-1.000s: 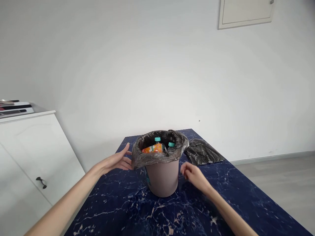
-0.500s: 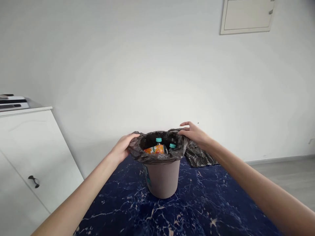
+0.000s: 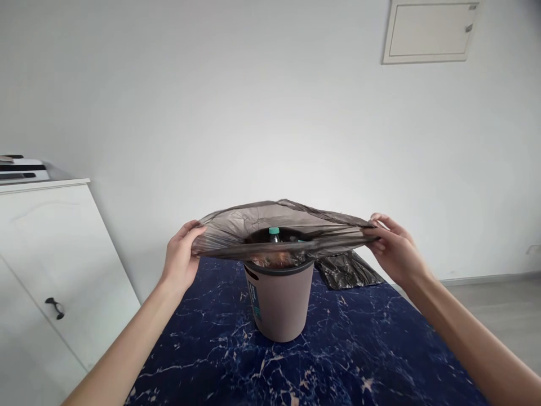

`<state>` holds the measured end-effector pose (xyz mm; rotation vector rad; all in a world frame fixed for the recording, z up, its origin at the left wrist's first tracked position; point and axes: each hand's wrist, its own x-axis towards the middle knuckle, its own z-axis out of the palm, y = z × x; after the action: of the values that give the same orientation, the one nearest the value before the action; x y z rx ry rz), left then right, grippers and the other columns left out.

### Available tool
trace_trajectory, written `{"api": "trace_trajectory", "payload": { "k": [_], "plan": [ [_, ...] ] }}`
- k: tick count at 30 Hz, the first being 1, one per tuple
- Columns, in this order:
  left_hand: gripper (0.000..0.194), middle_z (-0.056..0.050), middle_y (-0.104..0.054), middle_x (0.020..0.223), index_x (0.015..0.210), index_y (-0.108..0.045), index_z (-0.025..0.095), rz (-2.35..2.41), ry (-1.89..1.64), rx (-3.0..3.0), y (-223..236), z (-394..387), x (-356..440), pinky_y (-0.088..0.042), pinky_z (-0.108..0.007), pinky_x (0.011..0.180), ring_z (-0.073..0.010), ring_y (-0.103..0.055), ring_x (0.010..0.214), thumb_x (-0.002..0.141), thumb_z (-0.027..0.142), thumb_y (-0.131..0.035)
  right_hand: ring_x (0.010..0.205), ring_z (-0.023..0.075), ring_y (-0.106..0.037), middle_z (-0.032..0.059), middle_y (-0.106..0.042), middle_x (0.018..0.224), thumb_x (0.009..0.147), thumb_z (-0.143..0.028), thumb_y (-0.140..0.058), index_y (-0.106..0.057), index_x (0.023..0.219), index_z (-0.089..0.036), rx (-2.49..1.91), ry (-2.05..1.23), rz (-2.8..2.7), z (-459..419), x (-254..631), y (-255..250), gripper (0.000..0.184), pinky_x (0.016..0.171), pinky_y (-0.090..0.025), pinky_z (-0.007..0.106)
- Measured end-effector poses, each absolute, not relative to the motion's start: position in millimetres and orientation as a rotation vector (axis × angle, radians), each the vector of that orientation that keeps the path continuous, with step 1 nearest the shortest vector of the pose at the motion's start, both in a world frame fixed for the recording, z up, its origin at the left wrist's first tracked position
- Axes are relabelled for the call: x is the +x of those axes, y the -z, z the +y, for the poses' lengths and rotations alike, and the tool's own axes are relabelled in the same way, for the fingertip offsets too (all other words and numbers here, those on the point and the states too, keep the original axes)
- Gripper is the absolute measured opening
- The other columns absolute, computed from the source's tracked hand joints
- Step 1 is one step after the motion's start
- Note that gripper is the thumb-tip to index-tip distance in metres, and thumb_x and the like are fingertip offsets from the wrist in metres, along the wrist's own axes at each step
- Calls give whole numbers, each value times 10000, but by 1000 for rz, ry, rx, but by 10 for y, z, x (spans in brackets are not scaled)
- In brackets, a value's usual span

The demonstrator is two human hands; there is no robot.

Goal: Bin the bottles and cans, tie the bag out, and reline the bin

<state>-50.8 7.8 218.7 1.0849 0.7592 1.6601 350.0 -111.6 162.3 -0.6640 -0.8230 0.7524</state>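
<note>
A small pinkish-brown bin (image 3: 280,304) stands on a dark blue marbled table (image 3: 338,349). Its grey-brown plastic liner bag (image 3: 270,225) is lifted off the rim and stretched wide to both sides. My left hand (image 3: 180,259) is closed on the bag's left edge, and my right hand (image 3: 395,248) is closed on its right edge. Inside the bag a bottle with a teal cap (image 3: 274,231) shows; an orange can below it is dimly visible through the plastic.
A folded dark plastic bag (image 3: 346,269) lies on the table behind the bin to the right. A white cabinet (image 3: 46,254) with a dark handle stands at the left. A white wall with a small panel door (image 3: 431,31) is behind.
Both hands took hold of the liner's rim, pulled it off the bin and drew it apart sideways and upward. The bag's mouth is now flattened and partly hides the contents.
</note>
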Motion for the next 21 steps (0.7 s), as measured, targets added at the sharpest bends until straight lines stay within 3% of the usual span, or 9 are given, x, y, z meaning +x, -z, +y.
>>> {"api": "trace_trajectory", "payload": {
  "k": [4,7,10,12,14,16,21],
  "plan": [
    [317,74,-621,659,917,-677,222,711,-1605,962,-1881,189,-689,-328,-162,421,-70,-515,528,639,126,-794,499,47,-238,-82,-390,699,669,-104,-847,-639,880,-238,-565,-913,-741,-1132,3523,-1293,325,437,-375,134],
    [356,31,-680,765,987,-688,216,674,-1525,970,-1654,221,-804,-427,-176,483,-89,-565,590,650,146,-781,495,69,-285,-75,-430,667,694,-144,-825,-663,916,-267,-525,-984,-718,-1115,3550,-1036,301,451,-417,165],
    [561,-70,-738,1152,1196,-691,230,533,-1346,1072,-1390,255,-904,-586,-278,799,-198,-694,963,682,372,-864,604,127,-521,-12,-646,829,761,-353,-821,-707,1035,-319,-570,-1006,-786,-1058,3567,-766,298,578,-551,271],
    [811,-115,-625,1452,1348,-639,262,466,-1192,1252,-1214,293,-929,-525,-405,1068,-314,-595,1309,664,629,-872,933,231,-683,47,-720,1159,783,-540,-812,-712,1108,-363,-620,-1042,-923,-999,3536,-616,383,809,-614,403],
    [978,-116,-495,1607,1415,-603,297,502,-1061,1478,-1097,328,-891,-395,-475,1208,-385,-394,1512,611,802,-836,1283,323,-616,68,-645,1419,750,-665,-821,-705,1175,-387,-686,-1076,-1110,-930,3462,-531,521,1027,-548,514],
    [999,-114,-496,1612,1399,-626,309,589,-965,1660,-1082,343,-787,-322,-484,1251,-414,-291,1567,578,838,-834,1451,355,-492,92,-590,1510,709,-728,-833,-678,1278,-375,-752,-1069,-1277,-860,3359,-538,687,1153,-449,567],
    [786,-124,-679,1408,1279,-716,241,809,-1006,1724,-1428,332,-419,-438,-438,1147,-465,-428,1473,652,687,-876,1525,326,-415,89,-608,1507,741,-743,-810,-525,1522,-345,-767,-962,-1417,-724,3143,-908,923,1280,-286,579]
  ]
}}
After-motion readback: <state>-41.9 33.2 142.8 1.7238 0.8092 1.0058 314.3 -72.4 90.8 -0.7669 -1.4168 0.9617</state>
